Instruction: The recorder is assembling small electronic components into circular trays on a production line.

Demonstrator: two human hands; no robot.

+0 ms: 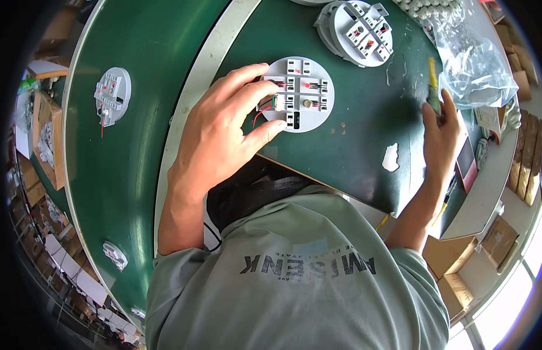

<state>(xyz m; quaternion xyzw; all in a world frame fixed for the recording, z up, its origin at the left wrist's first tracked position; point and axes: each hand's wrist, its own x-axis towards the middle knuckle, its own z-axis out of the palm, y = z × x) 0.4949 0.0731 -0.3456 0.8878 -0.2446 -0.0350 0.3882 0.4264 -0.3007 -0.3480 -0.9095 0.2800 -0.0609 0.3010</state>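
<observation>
Green table is seen mid-frame; at upper centre, the disc is gripped by fingers of the left hand. At right, a tool is gripped by the right hand. Red wire could be tugged loose if snagged.

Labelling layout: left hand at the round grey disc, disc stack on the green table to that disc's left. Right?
One slip: the disc stack is to the right of the round grey disc, as the head view shows. Left hand and green table stand.
</observation>
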